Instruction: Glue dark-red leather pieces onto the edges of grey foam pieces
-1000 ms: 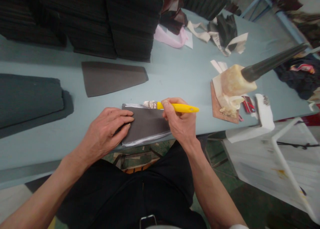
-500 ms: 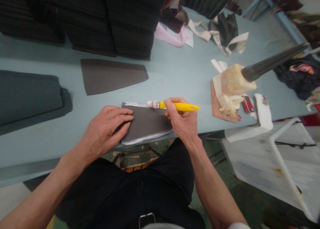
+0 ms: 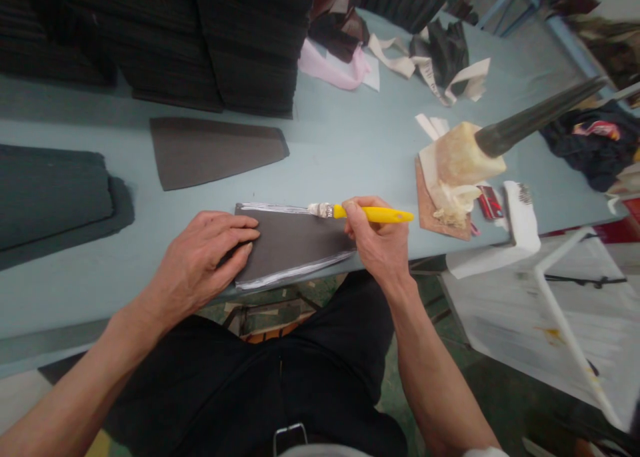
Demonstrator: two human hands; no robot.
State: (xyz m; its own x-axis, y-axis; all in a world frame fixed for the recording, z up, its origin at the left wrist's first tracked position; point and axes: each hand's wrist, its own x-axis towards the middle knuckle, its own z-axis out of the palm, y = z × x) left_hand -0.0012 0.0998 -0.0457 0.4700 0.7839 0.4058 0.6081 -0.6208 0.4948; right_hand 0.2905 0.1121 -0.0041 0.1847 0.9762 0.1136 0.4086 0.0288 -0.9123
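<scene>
The panel (image 3: 295, 240), dark and tapering, lies on the table (image 3: 345, 150) at its near edge, between the two hands, its wide end to the left. The left hand (image 3: 213, 254) rests on the wide end, palm down, fingers extended and thumb set apart from them, gripping nothing. The right hand (image 3: 380, 237) pinches the yellow handle of the brush (image 3: 383, 214) between thumb and fingers; the white-coated bristles meet the panel's far edge. White streaks run along that edge from the left corner to the bristles, and along the near edge also. Beyond lies a second panel (image 3: 217, 150), well apart from the first; behind it stand dark stacks (image 3: 250, 50). A pile (image 3: 50, 190) of dark pieces lies at far left. To the right, a pale block (image 3: 465, 154) with a black rod (image 3: 540, 117) slanting from it stands near a red packet (image 3: 490, 202).
</scene>
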